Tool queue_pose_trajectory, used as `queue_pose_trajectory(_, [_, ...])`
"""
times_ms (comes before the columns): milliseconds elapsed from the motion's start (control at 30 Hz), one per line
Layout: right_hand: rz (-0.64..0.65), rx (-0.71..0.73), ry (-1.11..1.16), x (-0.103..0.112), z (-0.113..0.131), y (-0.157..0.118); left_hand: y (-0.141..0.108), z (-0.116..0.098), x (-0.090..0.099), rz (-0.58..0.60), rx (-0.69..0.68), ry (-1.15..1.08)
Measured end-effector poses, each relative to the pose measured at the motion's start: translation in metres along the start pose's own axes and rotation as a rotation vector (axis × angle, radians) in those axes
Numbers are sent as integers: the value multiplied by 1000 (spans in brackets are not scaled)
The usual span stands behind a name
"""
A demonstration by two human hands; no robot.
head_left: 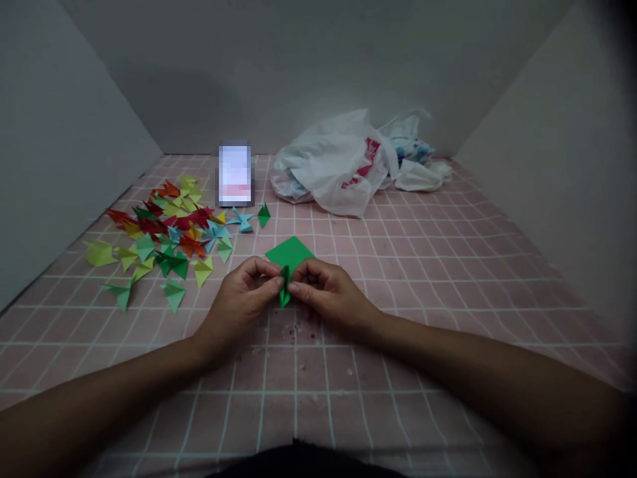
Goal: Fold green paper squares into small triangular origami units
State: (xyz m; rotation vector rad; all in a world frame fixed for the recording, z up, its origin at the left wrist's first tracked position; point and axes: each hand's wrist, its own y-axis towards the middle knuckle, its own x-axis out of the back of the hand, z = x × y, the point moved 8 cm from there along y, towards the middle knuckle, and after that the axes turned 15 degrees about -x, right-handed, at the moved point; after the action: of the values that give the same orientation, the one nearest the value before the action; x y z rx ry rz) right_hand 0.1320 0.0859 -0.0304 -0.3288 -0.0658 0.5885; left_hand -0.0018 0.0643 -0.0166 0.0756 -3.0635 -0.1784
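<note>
A small folded green paper [284, 295] is upright between my two hands near the middle of the table. My left hand [251, 287] pinches its left side between thumb and fingers. On the other side, my right hand [326, 289] grips the paper's right edge, thumb in front. Just behind the hands lies a flat green square sheet [290, 251], its near part hidden by the fingers and the folded piece.
Many folded paper pieces [172, 262] in several colours lie at the left. A blurred phone-like screen [235, 174] stands behind them. White plastic bags [338, 162] lie at the back on the pink checked cloth [423, 265]. Walls enclose the table.
</note>
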Motion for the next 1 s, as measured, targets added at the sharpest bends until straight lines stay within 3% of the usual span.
queue_pose_trajectory(200, [-142, 161, -216, 3, 15, -8, -3, -2, -3, 11, -26, -19])
queue_pose_trajectory(367, [-189, 241, -323, 3, 21, -14, -3, -3, -6, 34, -32, -30])
queue_pose_trajectory(1000, [-164, 124, -87, 9, 8, -5, -2, 4, -12, 141, 64, -10])
